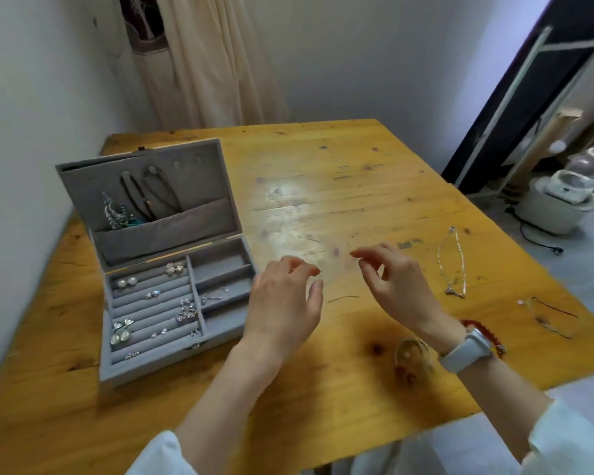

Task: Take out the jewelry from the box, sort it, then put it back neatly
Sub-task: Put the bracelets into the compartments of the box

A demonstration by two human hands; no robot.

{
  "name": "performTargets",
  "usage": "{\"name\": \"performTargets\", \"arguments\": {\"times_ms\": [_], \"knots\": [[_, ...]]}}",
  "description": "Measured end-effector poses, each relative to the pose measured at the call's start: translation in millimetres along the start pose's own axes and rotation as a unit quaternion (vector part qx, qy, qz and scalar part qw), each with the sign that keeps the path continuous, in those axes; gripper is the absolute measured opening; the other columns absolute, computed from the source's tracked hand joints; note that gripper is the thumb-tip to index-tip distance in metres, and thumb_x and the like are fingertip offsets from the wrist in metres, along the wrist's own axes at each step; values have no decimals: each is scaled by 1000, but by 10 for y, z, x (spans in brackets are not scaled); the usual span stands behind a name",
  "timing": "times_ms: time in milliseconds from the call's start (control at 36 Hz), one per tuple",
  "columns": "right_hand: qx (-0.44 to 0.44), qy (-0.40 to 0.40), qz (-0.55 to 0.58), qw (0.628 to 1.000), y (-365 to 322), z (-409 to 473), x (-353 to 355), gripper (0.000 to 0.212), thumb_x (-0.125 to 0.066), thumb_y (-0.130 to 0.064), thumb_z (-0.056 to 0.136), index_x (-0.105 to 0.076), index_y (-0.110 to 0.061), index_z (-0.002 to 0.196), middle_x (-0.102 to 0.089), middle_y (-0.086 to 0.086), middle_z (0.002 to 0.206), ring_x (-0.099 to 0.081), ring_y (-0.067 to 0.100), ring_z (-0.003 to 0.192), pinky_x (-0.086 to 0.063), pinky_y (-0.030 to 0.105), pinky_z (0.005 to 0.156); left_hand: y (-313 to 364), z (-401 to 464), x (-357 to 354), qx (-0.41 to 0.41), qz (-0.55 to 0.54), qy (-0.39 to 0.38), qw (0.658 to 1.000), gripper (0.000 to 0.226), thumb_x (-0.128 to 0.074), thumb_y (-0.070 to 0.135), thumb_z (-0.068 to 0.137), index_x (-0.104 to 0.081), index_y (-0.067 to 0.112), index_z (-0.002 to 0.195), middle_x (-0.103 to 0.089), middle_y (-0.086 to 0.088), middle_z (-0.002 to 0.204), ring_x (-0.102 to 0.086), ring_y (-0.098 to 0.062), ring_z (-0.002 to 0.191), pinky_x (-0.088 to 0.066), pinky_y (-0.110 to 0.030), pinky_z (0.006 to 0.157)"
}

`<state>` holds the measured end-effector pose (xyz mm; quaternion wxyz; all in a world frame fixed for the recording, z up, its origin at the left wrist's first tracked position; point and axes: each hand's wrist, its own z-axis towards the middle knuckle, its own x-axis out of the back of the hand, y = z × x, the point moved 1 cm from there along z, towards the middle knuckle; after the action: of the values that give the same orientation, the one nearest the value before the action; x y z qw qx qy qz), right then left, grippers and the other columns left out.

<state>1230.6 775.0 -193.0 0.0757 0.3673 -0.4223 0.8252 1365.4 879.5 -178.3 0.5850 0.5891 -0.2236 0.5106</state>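
A grey box point(172, 303) stands open on the left of the wooden worktop point(340, 186), its lid point(151, 197) tilted back. Dark cords point(151, 193) and a teal-and-silver piece point(114, 212) hang inside the lid, their lower ends hidden in its fabric pocket. The ring rolls on the left of the tray hold pearl studs point(127, 282), drop earrings point(121, 332) and several smaller silver pieces too small to make out; one right-hand compartment holds a thin silver item point(211, 298), shape unclear.

Both hands hover above the worktop just right of the box. The left hand point(285, 303) has its fingers loosely curled, thumb and forefinger near each other. The right hand point(391, 279) brings thumb and fingertip together as if pinching. Whether a fine chain runs between the hands cannot be told; motion blur hides it. A short thin dark line point(343, 298) lies on the wood between them.

A silver chain point(455, 265) lies in a loop to the right. Near the right edge lie thin strands point(546, 315), faint and hard to read. A red bead bracelet point(480, 334) is partly hidden behind the right wrist and its watch point(467, 351). Below the wrist, a blurred clear bangle point(412, 358) with reddish beads rests on the wood.
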Motion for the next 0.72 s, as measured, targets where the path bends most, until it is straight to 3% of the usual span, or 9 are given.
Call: {"name": "performTargets", "arguments": {"times_ms": [111, 194, 333, 444, 556, 722], "knots": [[-74, 20, -49, 996, 412, -311, 480, 17, -58, -2, 85, -68, -10, 96, -57, -5, 82, -51, 4, 71, -36, 1, 68, 523, 4, -432, -38, -13, -134, 990, 37, -40, 32, 96, -46, 23, 132, -41, 2, 137, -33, -17, 128, -28, -34, 106], [-115, 16, -101, 988, 676, -534, 758, 15, -58, -4, 84, -67, -11, 94, -55, -4, 82, -50, 11, 77, -35, 11, 72, 777, -11, -745, -43, 29, -195, 979, 44, -36, 32, 97, -33, 25, 140, -21, -3, 151, -13, -23, 140, -14, -44, 113], [-170, -76, -159, 970, 958, -789, 929, 23, -59, -15, 85, -62, -14, 108, -52, 5, 100, -44, 19, 100, -33, 29, 91, 850, 1, -1039, -31, 70, -197, 977, 42, -29, 37, 98, -27, 31, 140, -1, 2, 156, 5, -26, 142, 4, -54, 112], [-173, -80, -168, 967, 1072, -881, 898, 16, -61, -20, 86, -64, -13, 100, -46, 1, 95, -39, 18, 95, -31, 37, 99, 757, -41, -1119, -34, 65, -174, 982, 42, -28, 41, 97, -26, 39, 139, -3, 7, 156, 5, -21, 142, 5, -49, 112], [-154, -67, -155, 974, 1058, -825, 818, 7, -57, -14, 88, -61, -9, 91, -52, 3, 94, -44, 20, 95, -34, 28, 81, 747, -22, -1114, -27, 42, -182, 982, 41, -26, 42, 98, -28, 40, 139, -7, 8, 156, 4, -18, 142, 6, -47, 113], [-115, 12, -33, 993, 837, -646, 771, 6, -53, -6, 89, -53, -12, 89, -46, -13, 78, -44, 6, 75, -34, 8, 67, 670, -12, -1020, -30, -64, -191, 979, 33, -38, 40, 96, -48, 37, 127, -18, 10, 153, 1, -11, 142, 11, -40, 111]]}}
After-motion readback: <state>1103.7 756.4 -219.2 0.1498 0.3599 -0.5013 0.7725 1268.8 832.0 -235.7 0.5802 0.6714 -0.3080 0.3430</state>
